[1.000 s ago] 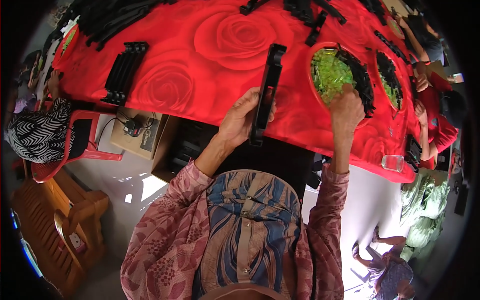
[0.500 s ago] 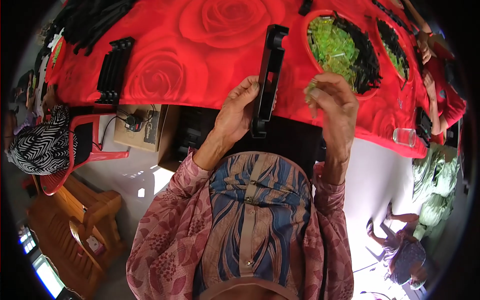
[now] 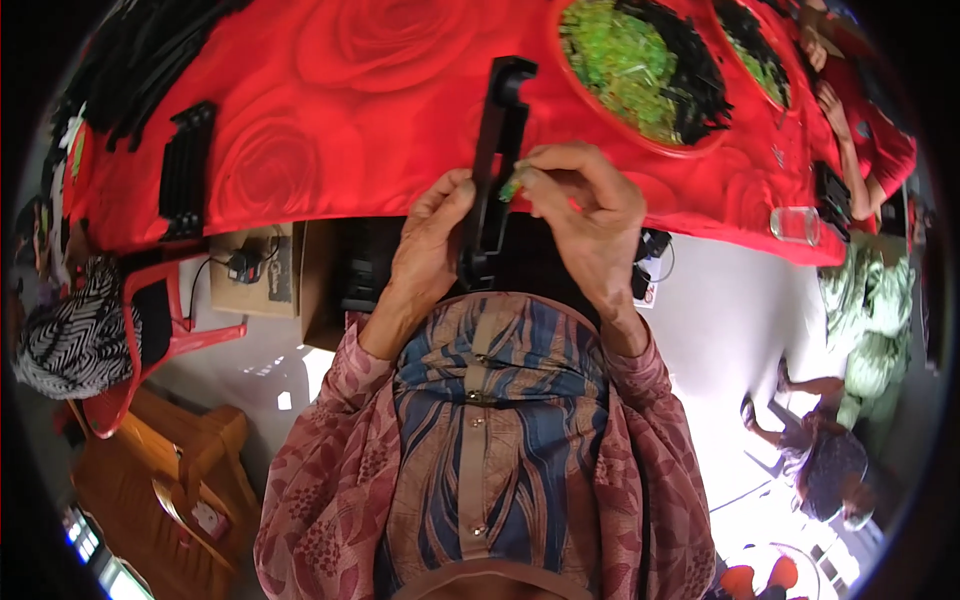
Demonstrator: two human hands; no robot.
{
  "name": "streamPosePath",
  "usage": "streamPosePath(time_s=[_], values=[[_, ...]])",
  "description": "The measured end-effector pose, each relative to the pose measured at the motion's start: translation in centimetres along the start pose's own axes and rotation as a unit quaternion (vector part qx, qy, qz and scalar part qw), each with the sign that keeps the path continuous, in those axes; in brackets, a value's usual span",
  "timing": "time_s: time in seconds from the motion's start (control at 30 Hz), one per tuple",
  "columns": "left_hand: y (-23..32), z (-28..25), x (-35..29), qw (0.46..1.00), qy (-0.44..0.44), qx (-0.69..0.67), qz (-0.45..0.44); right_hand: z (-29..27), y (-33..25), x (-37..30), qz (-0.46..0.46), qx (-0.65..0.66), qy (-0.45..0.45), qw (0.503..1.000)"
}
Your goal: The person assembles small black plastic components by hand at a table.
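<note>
A long black plastic holder (image 3: 492, 165), with a raised bracket at each end, stands tilted over the near edge of the table. My left hand (image 3: 425, 235) is closed around its left side, thumb uppermost. On the other side, my right hand (image 3: 590, 205) pinches a small clear green piece (image 3: 510, 187) against the holder's inner edge. Fingertips partly cover that piece. Beyond my right hand sits a red basin (image 3: 690, 152) of loose parts: yellow-green clear pieces (image 3: 620, 75) on its left, black pieces (image 3: 690, 80) on its right.
Several black holders (image 3: 188, 172) lie side by side on the red tablecloth (image 3: 330, 120), with long black strips (image 3: 150, 75) behind. At right are a second basin of parts, a drinking glass (image 3: 795, 225) and a co-worker's arm (image 3: 835, 115). A red chair (image 3: 200, 330) stands left.
My right hand has moved left from beside the basin to the holder, bringing the green piece against it. My left hand keeps its hold. The whole view has shifted slightly.
</note>
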State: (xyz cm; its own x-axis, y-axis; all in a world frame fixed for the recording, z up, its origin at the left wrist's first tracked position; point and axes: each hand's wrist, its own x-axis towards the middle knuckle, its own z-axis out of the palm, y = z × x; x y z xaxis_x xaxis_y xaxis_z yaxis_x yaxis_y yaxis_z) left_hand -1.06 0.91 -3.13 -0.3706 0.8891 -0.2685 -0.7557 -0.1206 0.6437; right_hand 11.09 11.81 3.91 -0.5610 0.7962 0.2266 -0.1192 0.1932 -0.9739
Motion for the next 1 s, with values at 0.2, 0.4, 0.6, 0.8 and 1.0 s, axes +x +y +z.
streamPosePath(time_s=[0.2, 0.4, 0.6, 0.8, 1.0], values=[[0.2, 1.0, 0.2, 1.000, -0.021, -0.018, -0.013, 0.1, 0.0, 0.0, -0.111, -0.114, 0.016, 0.987], [-0.5, 0.9, 0.4, 0.997, -0.063, -0.036, 0.032, 0.2, -0.1, -0.3, -0.135, -0.172, 0.012, 0.976], [-0.6, 0.6, 0.4, 0.997, -0.068, -0.034, 0.029, 0.6, -0.1, -0.5, -0.166, -0.213, 0.011, 0.963], [-0.6, 0.5, 0.4, 0.995, -0.084, -0.042, 0.036, 0.8, 0.2, -0.8, -0.172, -0.224, 0.013, 0.959], [-0.7, 0.5, 0.5, 0.996, -0.067, -0.043, 0.032, 0.9, 0.3, -0.9, -0.181, -0.225, 0.022, 0.957]])
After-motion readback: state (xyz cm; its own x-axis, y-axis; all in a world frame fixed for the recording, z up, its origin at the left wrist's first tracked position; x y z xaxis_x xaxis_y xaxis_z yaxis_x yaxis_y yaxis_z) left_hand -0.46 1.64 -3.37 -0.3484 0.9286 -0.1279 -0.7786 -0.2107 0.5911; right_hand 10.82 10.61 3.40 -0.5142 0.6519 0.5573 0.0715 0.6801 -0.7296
